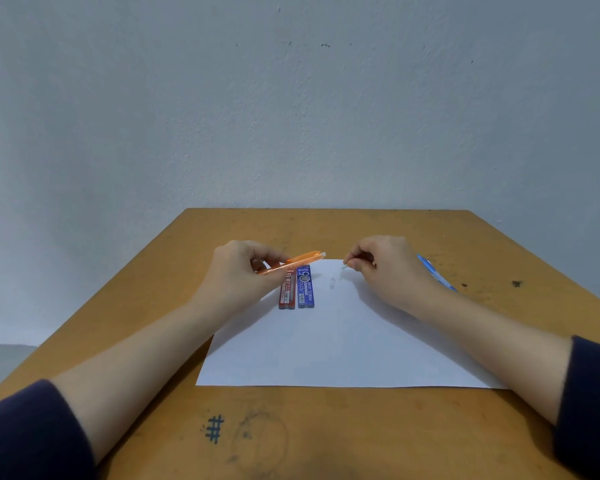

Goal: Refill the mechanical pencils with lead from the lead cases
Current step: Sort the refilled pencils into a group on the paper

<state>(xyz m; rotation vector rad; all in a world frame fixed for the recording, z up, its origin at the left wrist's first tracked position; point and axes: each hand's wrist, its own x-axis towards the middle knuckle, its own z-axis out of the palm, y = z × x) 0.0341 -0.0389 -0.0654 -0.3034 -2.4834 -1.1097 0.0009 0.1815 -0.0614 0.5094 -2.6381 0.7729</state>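
Altogether two each: orange pencil [303, 258], blue pencil [437, 273]; red case [287, 291], blue case [306, 287].

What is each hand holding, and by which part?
The left hand grips the orange pencil by one half, the other end free. The right hand pinches a small white piece by one end.

1. Orange pencil [293, 262]: tilted, gripped by left hand [243, 271] over the cases.
2. Red case [287, 292] and blue case [306, 287]: flat, side by side on paper [343, 341].
3. Blue pencil [434, 272]: lying on bench [326, 427].
4. Small white piece [344, 267]: pinched by right hand [385, 268].
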